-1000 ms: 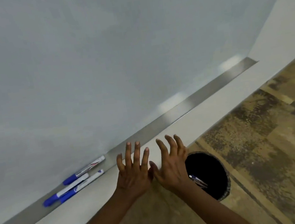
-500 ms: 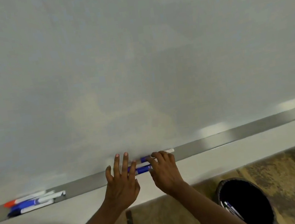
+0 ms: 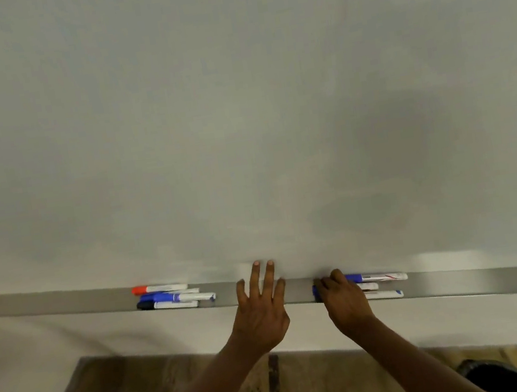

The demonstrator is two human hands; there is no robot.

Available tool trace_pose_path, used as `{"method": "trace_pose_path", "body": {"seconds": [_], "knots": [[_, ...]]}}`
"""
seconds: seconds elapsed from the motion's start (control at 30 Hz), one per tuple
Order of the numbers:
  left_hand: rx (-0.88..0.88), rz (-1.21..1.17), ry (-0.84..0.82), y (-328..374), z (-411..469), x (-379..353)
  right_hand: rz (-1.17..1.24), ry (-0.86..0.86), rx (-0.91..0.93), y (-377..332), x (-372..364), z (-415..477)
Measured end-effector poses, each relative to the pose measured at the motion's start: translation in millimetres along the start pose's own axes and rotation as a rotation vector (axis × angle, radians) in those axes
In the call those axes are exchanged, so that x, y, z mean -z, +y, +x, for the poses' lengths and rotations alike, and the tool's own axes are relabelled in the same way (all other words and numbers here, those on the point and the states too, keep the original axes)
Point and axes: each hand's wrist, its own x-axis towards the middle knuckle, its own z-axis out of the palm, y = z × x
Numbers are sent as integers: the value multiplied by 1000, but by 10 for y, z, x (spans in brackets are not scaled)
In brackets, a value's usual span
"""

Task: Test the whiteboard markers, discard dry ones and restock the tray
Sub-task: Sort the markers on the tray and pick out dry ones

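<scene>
Labels on markers (image 3: 381,277) gripped by right hand (image 3: 343,298) are unreadably blurred.

A long metal tray (image 3: 49,303) is fixed along the board's (image 3: 239,115) bottom edge, L to R across the view. Two lots of markers are laid on it lengthwise, well apart. In the L group (image 3: 195,296), a red marker (image 3: 159,288) is set at the back, next to the board. A blue marker (image 3: 165,298) is laid in front of it and a dark marker (image 3: 166,305) at the front lip, caps to the L. In the R group (image 3: 384,295), three white barrels are seen. Their cap ends are mostly covered by the R hand's (image 3: 345,300) curled fingers (image 3: 324,286). Bare tray betw. the groups is crossed by the L hand's (image 3: 261,311) straight fingers (image 3: 257,279).
</scene>
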Motion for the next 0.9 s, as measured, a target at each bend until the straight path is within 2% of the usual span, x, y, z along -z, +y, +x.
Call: {"method": "trace_pose_path", "body": {"seconds": [0.33,0.5,0.6,0.77,0.9], "knots": [[42,-1,-7,-192,-148,-27,-57,-46,27,-70,-7,95],[7,-12,26,-267,-199,-25,74,117,180,-121,188,28],[-28,-31,73,-294,-190,39,60,260,237,-162,324,46],[-170,-201,214,-301,-148,303,65,449,304,-428,681,29],[-300,-219,324,-358,-93,672,191,378,377,-639,1044,-26]]}}
